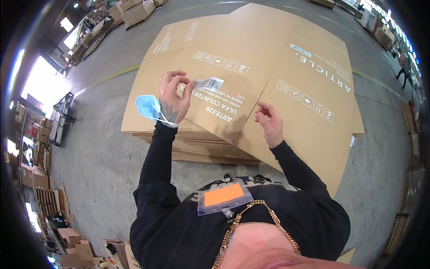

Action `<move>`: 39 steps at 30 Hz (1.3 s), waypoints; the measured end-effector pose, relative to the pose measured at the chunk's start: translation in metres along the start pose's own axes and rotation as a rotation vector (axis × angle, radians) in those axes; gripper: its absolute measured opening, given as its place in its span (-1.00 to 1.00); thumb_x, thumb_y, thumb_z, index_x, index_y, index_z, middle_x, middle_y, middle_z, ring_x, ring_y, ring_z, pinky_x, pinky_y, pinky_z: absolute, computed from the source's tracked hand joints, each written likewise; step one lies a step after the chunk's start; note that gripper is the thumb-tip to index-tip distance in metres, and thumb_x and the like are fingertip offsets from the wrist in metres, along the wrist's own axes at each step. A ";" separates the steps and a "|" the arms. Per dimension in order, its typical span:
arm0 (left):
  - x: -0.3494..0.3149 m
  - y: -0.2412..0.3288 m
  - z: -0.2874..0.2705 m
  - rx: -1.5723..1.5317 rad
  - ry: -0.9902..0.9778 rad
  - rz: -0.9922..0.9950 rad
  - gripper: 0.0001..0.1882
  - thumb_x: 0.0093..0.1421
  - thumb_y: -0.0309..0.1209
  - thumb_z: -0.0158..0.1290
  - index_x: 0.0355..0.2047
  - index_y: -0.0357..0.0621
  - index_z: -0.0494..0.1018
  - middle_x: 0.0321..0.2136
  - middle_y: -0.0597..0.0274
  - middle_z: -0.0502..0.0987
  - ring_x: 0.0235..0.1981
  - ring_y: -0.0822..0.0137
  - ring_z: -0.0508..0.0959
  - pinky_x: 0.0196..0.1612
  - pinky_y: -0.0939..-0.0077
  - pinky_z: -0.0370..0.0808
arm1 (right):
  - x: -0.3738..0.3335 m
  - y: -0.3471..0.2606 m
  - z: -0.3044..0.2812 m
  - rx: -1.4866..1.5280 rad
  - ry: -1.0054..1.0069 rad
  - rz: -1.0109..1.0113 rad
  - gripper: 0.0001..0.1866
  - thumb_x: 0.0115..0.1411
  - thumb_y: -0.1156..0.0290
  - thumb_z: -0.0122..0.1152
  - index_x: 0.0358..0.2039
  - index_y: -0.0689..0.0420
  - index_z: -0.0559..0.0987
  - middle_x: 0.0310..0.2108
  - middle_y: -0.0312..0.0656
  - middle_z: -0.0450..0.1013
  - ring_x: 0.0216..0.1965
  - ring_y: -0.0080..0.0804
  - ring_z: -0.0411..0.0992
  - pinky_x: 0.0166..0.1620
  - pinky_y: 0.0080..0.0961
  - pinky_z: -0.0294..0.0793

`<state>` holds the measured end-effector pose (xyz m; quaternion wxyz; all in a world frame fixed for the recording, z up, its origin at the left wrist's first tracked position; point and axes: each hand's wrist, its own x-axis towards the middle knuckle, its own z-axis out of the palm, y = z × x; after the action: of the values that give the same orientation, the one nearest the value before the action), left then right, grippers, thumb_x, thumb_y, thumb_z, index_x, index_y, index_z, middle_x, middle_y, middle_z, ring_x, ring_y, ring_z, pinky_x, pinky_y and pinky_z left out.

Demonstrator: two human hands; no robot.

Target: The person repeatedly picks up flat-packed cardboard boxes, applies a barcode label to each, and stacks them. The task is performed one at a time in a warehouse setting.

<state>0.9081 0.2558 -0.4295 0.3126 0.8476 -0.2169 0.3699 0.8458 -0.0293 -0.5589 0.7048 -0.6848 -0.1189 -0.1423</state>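
Note:
A large flattened cardboard box [273,67] with printed symbols lies on top of a stack of flat cardboard [197,143] in front of me. My left hand [174,96] pinches the left end of a white barcode label [210,84] between thumb and forefinger, over the box's near left panel. Whether the label's far end touches the cardboard I cannot tell. A light blue face mask [148,107] hangs by its loops from my left wrist. My right hand [270,124] hovers over the box's right panel, fingers curled and thumb close to them; whether anything is between them is hidden.
A small blue-and-white label [300,50] is on the box's far right panel. Boxes on pallets [134,13] stand at the far left, with a metal cart [62,119] and stacked cartons [40,157] along the left. Another person [405,71] is far off at the right.

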 end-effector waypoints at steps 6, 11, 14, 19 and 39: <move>-0.004 0.004 -0.001 0.081 0.004 0.031 -0.86 0.05 -0.50 0.28 -0.45 -0.18 0.50 -0.20 0.12 0.51 -0.02 0.06 0.49 -0.02 0.21 0.42 | 0.048 -0.002 0.061 0.373 -0.037 0.545 -0.44 0.25 0.04 0.26 0.09 0.10 0.33 -0.15 -0.27 0.36 -0.11 -0.49 0.40 -0.14 -0.39 0.53; -0.015 0.015 0.005 0.154 0.021 0.032 -0.86 0.02 -0.51 0.30 -0.46 -0.14 0.51 -0.19 0.16 0.51 0.02 0.05 0.48 0.03 0.15 0.39 | 0.058 0.000 0.087 0.463 -0.142 0.766 -0.44 0.18 -0.10 0.30 -0.06 0.06 0.38 -0.24 -0.30 0.35 -0.18 -0.49 0.43 -0.16 -0.37 0.53; -0.023 0.014 0.010 0.162 0.018 -0.006 -0.86 0.02 -0.53 0.30 -0.46 -0.13 0.52 -0.18 0.18 0.51 0.04 0.04 0.47 0.07 0.11 0.35 | 0.065 0.011 0.099 0.476 -0.147 0.802 -0.45 0.17 -0.10 0.31 -0.11 0.08 0.40 -0.28 -0.30 0.35 -0.25 -0.50 0.44 -0.19 -0.38 0.53; -0.030 -0.003 0.013 0.133 0.061 -0.112 -0.87 0.02 -0.50 0.30 -0.46 -0.12 0.54 -0.18 0.18 0.50 0.03 0.06 0.47 0.08 0.14 0.33 | 0.072 0.029 0.119 0.446 -0.112 0.750 -0.63 0.26 0.09 0.26 -0.19 0.14 0.45 -0.30 -0.30 0.40 -0.32 -0.51 0.45 -0.26 -0.43 0.52; -0.139 -0.207 0.002 -1.724 -0.444 -0.744 -0.15 0.29 -0.34 0.11 0.45 0.00 -0.13 0.31 -0.08 0.19 0.17 0.08 0.42 0.19 0.24 0.38 | 0.245 0.043 0.181 -0.404 -0.376 -0.111 -0.88 0.13 0.56 0.31 -0.29 0.23 0.68 -0.41 -0.18 0.60 -0.35 -0.47 0.55 -0.23 -0.55 0.49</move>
<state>0.9452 0.4205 -0.6130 0.8768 0.3921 -0.1855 -0.2077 1.0948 0.1436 -0.5040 0.5107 -0.8181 -0.2543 -0.0719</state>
